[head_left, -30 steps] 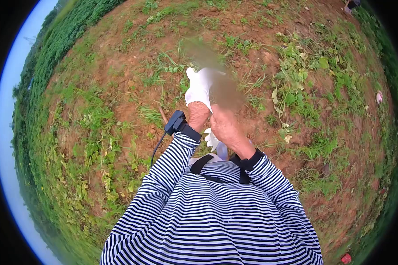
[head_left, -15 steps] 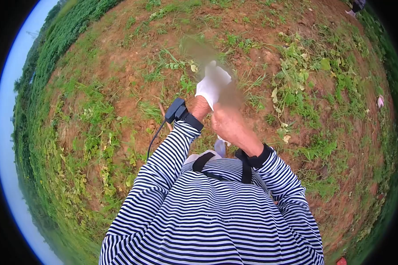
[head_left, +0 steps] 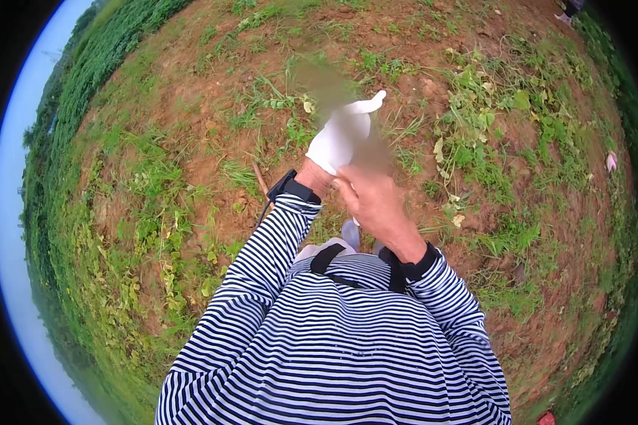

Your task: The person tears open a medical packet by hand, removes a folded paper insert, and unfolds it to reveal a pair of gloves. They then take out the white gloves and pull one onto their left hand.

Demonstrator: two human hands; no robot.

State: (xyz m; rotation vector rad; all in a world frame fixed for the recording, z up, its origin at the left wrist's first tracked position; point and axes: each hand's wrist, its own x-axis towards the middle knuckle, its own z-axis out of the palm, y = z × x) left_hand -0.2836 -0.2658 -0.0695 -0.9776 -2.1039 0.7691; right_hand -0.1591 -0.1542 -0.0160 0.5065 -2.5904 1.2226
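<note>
A white glove (head_left: 326, 150) covers my left hand (head_left: 339, 136) down to the wrist. One gloved finger or thumb sticks out to the upper right; a blurred patch hides part of the other fingers. My right hand (head_left: 374, 205) is bare and lies against the glove's cuff at the left wrist, its fingers closed on the edge, with the fingertips partly blurred. A black strap with a small device (head_left: 283, 184) circles my left wrist. Below my right hand, a bit of white material (head_left: 356, 222) shows.
Reddish soil (head_left: 227, 152) with grass and weeds spreads all round. A brown stick (head_left: 261, 177) lies left of my left wrist. Leafy vines (head_left: 475, 120) grow on the right. A pink item (head_left: 611, 162) lies at far right. Part of another person (head_left: 571, 10) shows at the top right.
A gloved finger now sticks out to the right, where it did not show before. My right hand has shifted slightly at the cuff, and my left wrist has turned, with its device.
</note>
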